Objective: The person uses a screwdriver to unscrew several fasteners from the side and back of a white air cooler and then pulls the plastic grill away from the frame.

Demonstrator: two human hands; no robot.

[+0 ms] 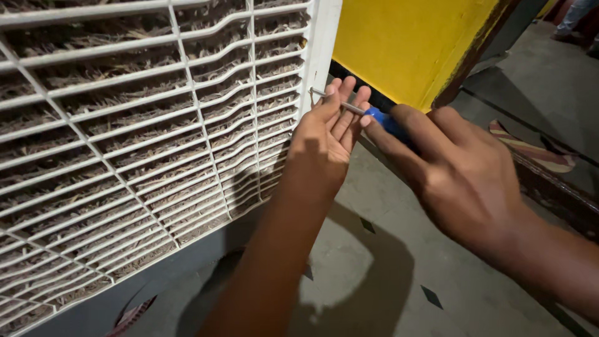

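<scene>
A white louvred grille panel [143, 131] with dry straw padding behind its slats fills the left of the view. My right hand [449, 168] grips a screwdriver [380, 117] by its blue handle, and its metal shaft reaches left to the panel's right edge [319, 56]. My left hand [331, 128] is held up next to that edge, fingers straight and together, resting against the shaft near its tip. The tip itself is partly hidden by my fingers.
A yellow wall [405, 43] with a dark base stands behind the panel. Grey tiled floor [374, 268] lies below. A striped mat [536, 150] lies at the right, beside a dark step. Another person's legs [577, 19] show at the top right corner.
</scene>
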